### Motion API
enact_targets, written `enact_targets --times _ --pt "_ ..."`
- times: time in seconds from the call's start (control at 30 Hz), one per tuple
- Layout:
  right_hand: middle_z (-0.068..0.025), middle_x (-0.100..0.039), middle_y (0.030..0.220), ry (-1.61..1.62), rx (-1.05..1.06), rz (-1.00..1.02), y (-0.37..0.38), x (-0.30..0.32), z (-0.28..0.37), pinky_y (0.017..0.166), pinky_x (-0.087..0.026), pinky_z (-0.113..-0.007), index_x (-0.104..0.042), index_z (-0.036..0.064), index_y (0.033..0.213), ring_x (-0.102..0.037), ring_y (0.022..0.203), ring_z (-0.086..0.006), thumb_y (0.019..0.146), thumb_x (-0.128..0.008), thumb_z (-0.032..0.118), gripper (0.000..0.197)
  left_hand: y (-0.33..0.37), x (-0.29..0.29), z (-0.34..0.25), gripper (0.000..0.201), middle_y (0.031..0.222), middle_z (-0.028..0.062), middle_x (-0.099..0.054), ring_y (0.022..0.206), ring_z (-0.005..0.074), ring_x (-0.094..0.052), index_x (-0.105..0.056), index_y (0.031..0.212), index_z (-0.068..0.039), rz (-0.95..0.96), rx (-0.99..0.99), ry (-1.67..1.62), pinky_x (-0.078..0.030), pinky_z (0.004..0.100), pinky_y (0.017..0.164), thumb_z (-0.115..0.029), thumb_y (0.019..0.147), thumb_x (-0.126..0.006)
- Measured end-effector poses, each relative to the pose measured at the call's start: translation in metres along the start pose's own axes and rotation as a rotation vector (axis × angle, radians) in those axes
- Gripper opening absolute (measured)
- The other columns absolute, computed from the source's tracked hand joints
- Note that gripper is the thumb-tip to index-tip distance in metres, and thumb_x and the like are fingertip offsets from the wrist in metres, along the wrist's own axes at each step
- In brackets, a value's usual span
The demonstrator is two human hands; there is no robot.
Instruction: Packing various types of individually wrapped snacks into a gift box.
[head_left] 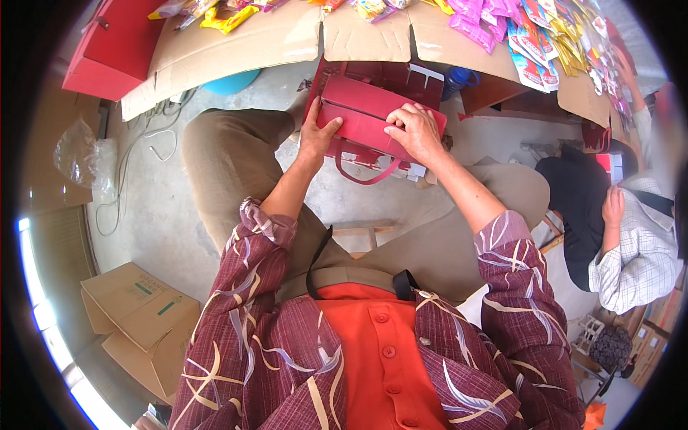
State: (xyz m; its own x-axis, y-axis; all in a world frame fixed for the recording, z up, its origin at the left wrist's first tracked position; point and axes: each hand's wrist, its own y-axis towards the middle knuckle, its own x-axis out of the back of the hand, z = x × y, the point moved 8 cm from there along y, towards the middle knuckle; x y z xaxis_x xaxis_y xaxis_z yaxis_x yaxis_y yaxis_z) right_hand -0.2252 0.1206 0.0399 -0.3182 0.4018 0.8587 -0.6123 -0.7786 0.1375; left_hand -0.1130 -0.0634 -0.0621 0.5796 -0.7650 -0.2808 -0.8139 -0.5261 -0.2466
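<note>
Between the person's knees (204, 140) sits a red box (362, 111); the left hand (316, 136), thumb and forefinger spread, touches its left end; the right hand (421, 135) curls on top, its pinch unclear.

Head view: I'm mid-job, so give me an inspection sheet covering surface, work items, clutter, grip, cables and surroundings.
Surface: brown cardboard sheet, slit along its near edge, bearing colourful plastic packets.
Work items: red rectangular box at the knees; curved red strap handle on its near side.
Grip: left hand at the box's left edge, thumb on its face; right hand on its right part, fingers bent. How firmly either holds is unclear.
Clutter: open brown cardboard carton and crumpled transparent plastic bag, both at left.
Cables: thin grey cable, loosely curved across the floor at left.
Surroundings: co-worker in a white checked shirt at right.
</note>
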Motion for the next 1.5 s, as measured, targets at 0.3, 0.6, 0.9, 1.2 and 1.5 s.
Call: enact_targets --times 0.3,0.6,0.9,1.2,1.5 --pt "-0.0002 -0.060 0.081 0.072 0.023 0.007 0.005 0.000 -0.004 0.082 -0.041 -0.039 -0.067 0.0105 0.084 -0.058 0.090 -0.0204 0.079 -0.075 0.016 0.011 -0.001 -0.002 -0.005 0.082 0.145 0.0136 -0.048 0.122 0.0208 -0.054 -0.030 0.154 -0.004 0.018 -0.028 0.072 -0.051 0.0306 0.096 -0.005 0.085 -0.076" --pt "0.0002 -0.061 0.083 0.026 0.034 0.019 0.004 -0.001 -0.002 0.084 -0.040 -0.039 -0.067 0.0125 0.090 -0.057 0.093 -0.0206 0.080 -0.075 0.017 0.013 -0.026 -0.016 -0.066 0.082 0.148 0.0191 -0.042 0.131 0.0349 -0.049 -0.043 0.147 -0.013 -0.167 -0.435 0.925 -0.047 0.0409 0.105 -0.004 0.075 -0.080" --pt "-0.0001 -0.060 0.082 0.039 -0.008 0.093 0.005 -0.003 -0.004 0.086 -0.038 -0.040 -0.069 0.0130 0.091 -0.057 0.092 -0.0207 0.080 -0.074 0.016 0.013 -0.026 -0.035 -0.076 0.064 0.155 0.0201 -0.031 0.137 0.0397 -0.042 -0.059 0.132 -0.016 0.146 -0.459 1.186 -0.044 0.0437 0.109 -0.004 0.072 -0.080" --pt "0.0018 -0.063 0.081 0.101 0.005 0.110 0.006 -0.006 -0.008 0.087 -0.038 -0.039 -0.069 0.0120 0.089 -0.058 0.091 -0.0191 0.082 -0.072 0.013 0.008 -0.020 -0.031 -0.075 0.061 0.159 0.0204 -0.024 0.140 0.0397 -0.039 -0.060 0.129 -0.013 0.258 -0.380 1.165 -0.045 0.0431 0.109 -0.005 0.072 -0.081" --pt "0.0007 -0.064 0.083 0.078 0.022 0.135 0.007 -0.006 -0.010 0.086 -0.038 -0.039 -0.070 0.0114 0.090 -0.058 0.092 -0.0201 0.083 -0.070 0.013 0.007 -0.020 -0.034 -0.074 0.060 0.161 0.0212 -0.019 0.140 0.0402 -0.039 -0.062 0.127 -0.010 0.286 -0.386 1.205 -0.043 0.0435 0.111 -0.005 0.071 -0.082"
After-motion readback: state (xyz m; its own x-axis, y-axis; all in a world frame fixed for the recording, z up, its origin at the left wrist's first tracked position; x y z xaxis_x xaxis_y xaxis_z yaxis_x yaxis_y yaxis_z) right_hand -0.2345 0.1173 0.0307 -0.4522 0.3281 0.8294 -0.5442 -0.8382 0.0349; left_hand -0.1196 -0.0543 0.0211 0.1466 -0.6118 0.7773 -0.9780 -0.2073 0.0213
